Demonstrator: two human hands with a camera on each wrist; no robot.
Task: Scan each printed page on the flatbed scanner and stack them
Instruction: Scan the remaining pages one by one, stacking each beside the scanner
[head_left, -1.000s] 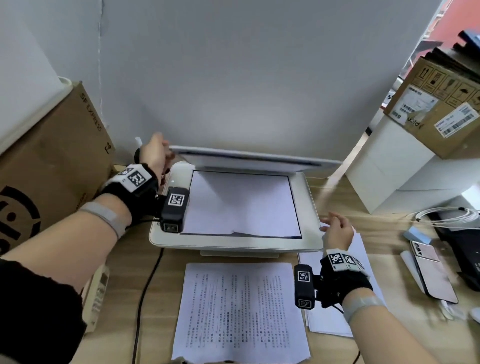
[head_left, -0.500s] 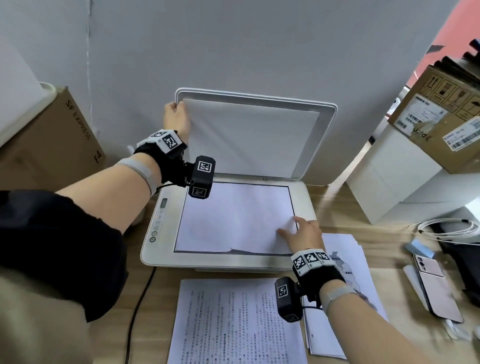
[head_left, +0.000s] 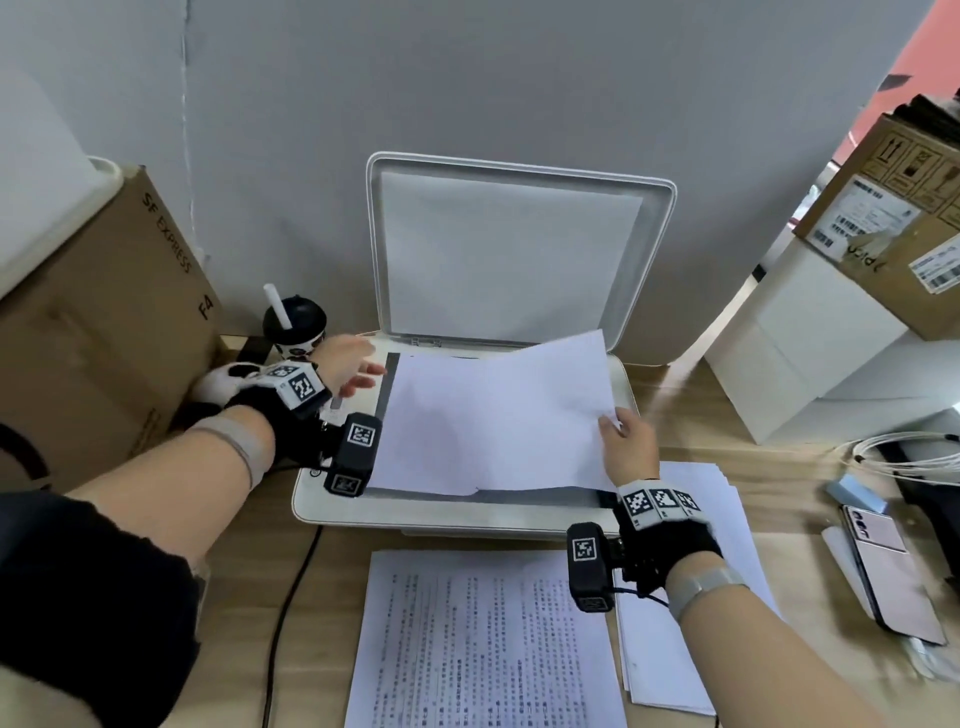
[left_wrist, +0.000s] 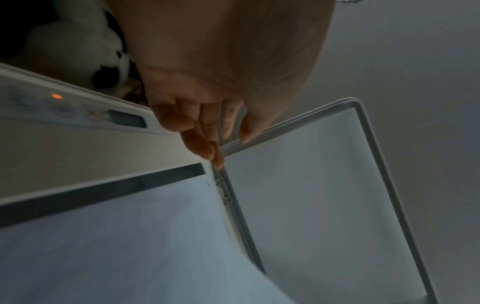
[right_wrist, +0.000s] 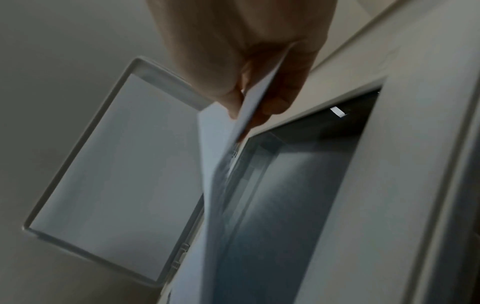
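The white flatbed scanner (head_left: 343, 512) stands at the back of the desk with its lid (head_left: 519, 249) raised against the wall. My right hand (head_left: 621, 434) pinches the right edge of a blank-side-up page (head_left: 488, 421) and holds that edge off the glass (right_wrist: 298, 185). In the right wrist view the page (right_wrist: 249, 102) runs between thumb and fingers. My left hand (head_left: 348, 371) hovers empty over the scanner's left rim, fingers loosely extended (left_wrist: 207, 131). A printed page (head_left: 483, 644) lies on the desk in front of the scanner. A stack of sheets (head_left: 727, 525) lies to the right under my right wrist.
A cardboard box (head_left: 98, 338) stands at the left, with a lidded cup and straw (head_left: 293, 325) beside it. White boxes (head_left: 810, 343) and a labelled carton (head_left: 893, 218) fill the right. A phone (head_left: 888, 566) and coiled cable (head_left: 904, 452) lie at far right. A black cord (head_left: 285, 613) runs down the desk.
My left hand let go of the raised lid and dropped to the scanner's left rim. My right hand took hold of the page's right edge and lifted it off the glass.
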